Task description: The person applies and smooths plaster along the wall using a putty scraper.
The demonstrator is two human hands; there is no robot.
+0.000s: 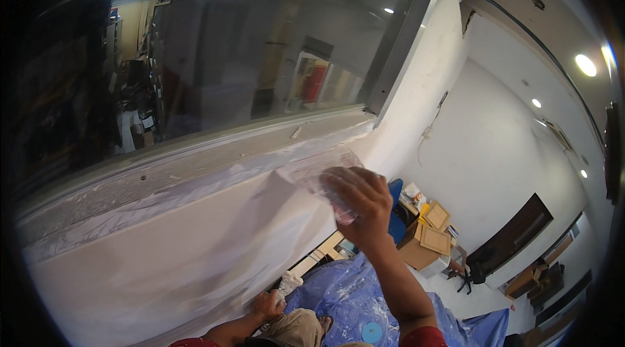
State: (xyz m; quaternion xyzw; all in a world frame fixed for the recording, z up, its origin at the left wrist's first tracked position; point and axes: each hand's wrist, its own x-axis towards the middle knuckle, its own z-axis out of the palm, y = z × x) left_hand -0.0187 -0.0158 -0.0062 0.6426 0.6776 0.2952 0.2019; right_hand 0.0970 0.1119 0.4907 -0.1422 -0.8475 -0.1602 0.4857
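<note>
The right hand (pixel 362 200), fingers curled around a blurred, translucent pad (pixel 316 168) at the wall's (pixel 163 236) upper edge below the window (pixel 228 54), should press it flat and evenly; whether the left hand (pixel 265 306) grasps the crumpled cloth (pixel 290 281), I cannot tell.

With the cardboard box (pixel 413 250) as landmark, a blue chair (pixel 395 226) stands just left, a black office chair (pixel 478 273) right, and blue sheeting (pixel 342 290) spreads lower left.

right hand (pixel 361 200): raised, curled | right forearm (pixel 398 282): reaching upward | left hand (pixel 268 306): low, partly hidden
</note>
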